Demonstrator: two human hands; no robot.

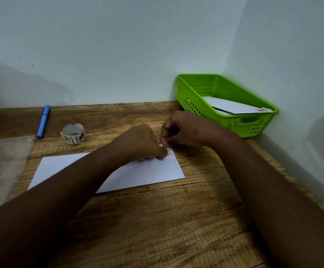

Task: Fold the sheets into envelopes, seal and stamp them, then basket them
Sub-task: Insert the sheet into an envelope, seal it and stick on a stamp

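The white envelope (141,171) lies flat on the wooden desk (157,219), its far right corner under both sets of fingertips. The green basket (254,123) sits beyond the right hand (184,130); the sticker roll (73,133) lies left of the left hand (141,142). Both hands pinch a tiny stamp (167,149) there, fingers nearly closed. It looks flimsy and tacky, best held by its edges.

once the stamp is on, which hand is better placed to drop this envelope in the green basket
Right, probably. The right hand is already at the envelope's far right corner, just in front of the green basket. The left hand would have to cross over the right arm.
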